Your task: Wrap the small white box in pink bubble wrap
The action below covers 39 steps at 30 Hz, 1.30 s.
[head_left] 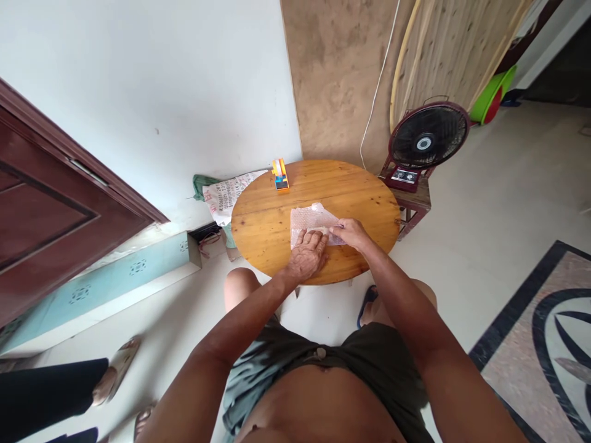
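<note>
A sheet of bubble wrap (314, 216) lies on the round wooden table (258, 215), its near part folded over. My left hand (308, 252) rests flat on the near left of the wrap, fingers stretched out. With fingers pinched together, my right hand (351, 232) grips the right edge of the bubble wrap. Whatever may be inside the fold is hidden. Toward the table's back edge stands an orange tape dispenser (280, 175), out of reach of both hands' present spots.
A dark fan (427, 138) stands on a wooden chair (418, 194) right of the table. Printed sacks (226, 200) lean by the wall at left. Another person's foot (108, 381) is on the floor at lower left. A white cord (379, 80) hangs behind the table.
</note>
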Motion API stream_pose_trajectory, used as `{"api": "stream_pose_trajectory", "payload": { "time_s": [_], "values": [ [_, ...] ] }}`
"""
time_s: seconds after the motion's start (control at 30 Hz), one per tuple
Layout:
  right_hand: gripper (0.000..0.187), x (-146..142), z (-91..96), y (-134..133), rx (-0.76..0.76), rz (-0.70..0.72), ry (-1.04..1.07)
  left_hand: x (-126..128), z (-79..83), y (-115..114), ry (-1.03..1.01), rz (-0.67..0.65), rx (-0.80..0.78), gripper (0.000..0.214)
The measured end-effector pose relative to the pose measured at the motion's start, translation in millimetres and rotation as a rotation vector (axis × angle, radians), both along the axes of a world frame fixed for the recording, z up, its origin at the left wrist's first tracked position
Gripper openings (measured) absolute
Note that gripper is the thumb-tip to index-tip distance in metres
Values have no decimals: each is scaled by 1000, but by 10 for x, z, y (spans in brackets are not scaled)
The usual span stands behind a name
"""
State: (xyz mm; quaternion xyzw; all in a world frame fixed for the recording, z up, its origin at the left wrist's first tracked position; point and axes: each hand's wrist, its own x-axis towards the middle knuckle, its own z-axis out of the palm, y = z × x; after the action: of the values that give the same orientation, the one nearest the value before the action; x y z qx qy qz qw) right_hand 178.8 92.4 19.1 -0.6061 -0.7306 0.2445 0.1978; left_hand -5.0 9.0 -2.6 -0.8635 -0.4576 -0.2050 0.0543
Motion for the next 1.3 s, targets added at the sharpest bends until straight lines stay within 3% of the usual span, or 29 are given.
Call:
{"api": "stream_pose_trajectory", "payload": {
  "time_s": [0.3, 0.6, 0.8, 1.3],
  "values": [
    [26, 256, -57, 22, 62, -74, -104, 75, 8, 2, 19, 24, -8, 57],
    [24, 152, 70, 91, -7, 38, -222, 149, 61, 16, 68, 65, -19, 53],
    [24, 151, 4, 117, 60, -29, -293, 199, 110, 23, 120, 99, -19, 49],
    [17, 152, -127, 124, 53, -106, -28, 345, 164, -63, 144, 210, -75, 49]
  ]
}}
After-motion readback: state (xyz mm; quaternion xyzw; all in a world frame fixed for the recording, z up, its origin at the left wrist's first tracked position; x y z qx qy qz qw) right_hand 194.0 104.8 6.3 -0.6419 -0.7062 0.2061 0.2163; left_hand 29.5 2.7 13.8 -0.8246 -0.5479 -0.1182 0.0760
